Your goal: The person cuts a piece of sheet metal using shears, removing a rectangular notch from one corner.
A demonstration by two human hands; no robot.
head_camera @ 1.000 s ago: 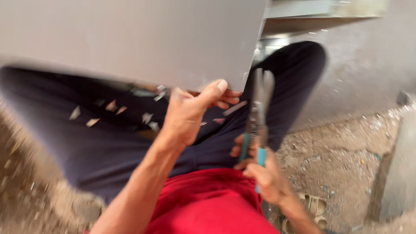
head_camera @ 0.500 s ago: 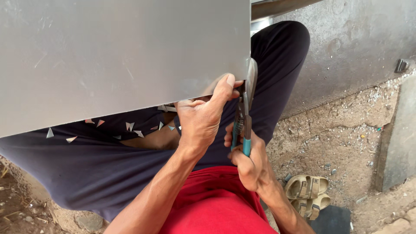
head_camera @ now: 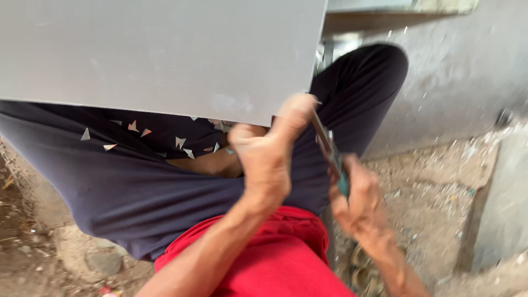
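Observation:
A large flat grey metal sheet (head_camera: 159, 55) rests across my lap over dark trousers. My left hand (head_camera: 269, 151) pinches the sheet's lower right corner, thumb on top. My right hand (head_camera: 357, 201) is closed around the teal-handled tin snips (head_camera: 329, 148), whose blades point up at the sheet's right edge near that corner. The view is motion-blurred, so the blade tips are unclear. Several small triangular metal offcuts (head_camera: 143, 135) lie on my trousers under the sheet.
Sandy, gritty ground (head_camera: 434, 181) lies to the right, with a grey concrete wall (head_camera: 467, 71) behind and a grey slab (head_camera: 503, 203) at far right. A sandal (head_camera: 363, 269) sits under my right forearm. Stones and dirt (head_camera: 82, 258) are at lower left.
The view shifted and blurred. The snips tilted from upright to slanting left at the sheet's corner, and my right hand dropped lower right. My left hand stays pinched on the corner.

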